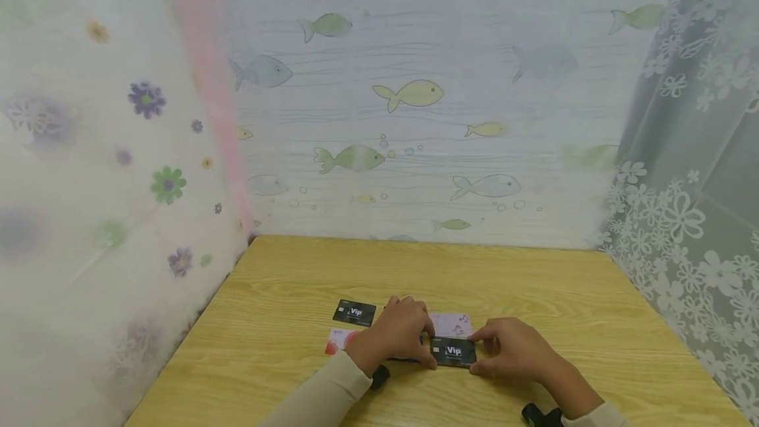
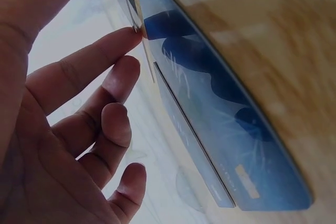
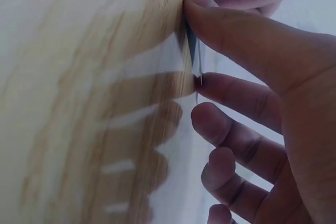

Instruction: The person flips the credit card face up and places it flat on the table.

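Observation:
A black card with "Vip" printed on it (image 1: pixel 453 352) lies flat on the table between the two hands. My left hand (image 1: pixel 400 328) holds its left side, thumb at the near corner and index finger at the far one. Likewise, my right hand (image 1: pixel 512 348) grips the right-hand corners between thumb and index finger; its other fingers are loosely curled. A pale pink flowered card (image 1: pixel 452 324) lies just beyond the black card. Beneath the left hand is a blue card (image 2: pixel 226 114), mostly hidden in the head view.
Left of the hands lie another black "Vip" card (image 1: pixel 354 312) and a pink-and-red card (image 1: pixel 338 340), partly covered by the left wrist. The wooden table (image 1: pixel 284 275) ends at a fish-patterned curtain (image 1: pixel 415 170), with flowered sheets on both sides.

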### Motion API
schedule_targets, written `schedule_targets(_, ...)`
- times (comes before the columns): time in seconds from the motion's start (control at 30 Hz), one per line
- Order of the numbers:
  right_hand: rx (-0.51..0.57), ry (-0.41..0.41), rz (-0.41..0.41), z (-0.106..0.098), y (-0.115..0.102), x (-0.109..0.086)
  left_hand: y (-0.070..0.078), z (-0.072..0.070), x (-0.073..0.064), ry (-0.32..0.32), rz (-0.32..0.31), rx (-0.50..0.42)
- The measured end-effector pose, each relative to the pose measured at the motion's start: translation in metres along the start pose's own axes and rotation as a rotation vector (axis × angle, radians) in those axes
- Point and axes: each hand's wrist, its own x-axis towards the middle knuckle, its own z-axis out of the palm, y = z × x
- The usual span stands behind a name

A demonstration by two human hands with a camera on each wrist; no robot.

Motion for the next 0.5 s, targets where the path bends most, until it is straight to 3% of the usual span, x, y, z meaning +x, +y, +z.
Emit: schedule_targets(0.5,-0.041,-0.001,-0.015,-0.0003,-0.0001,-0.0021,0.001,-0.0036,-0.0033,0.003,-0.004,0.028)
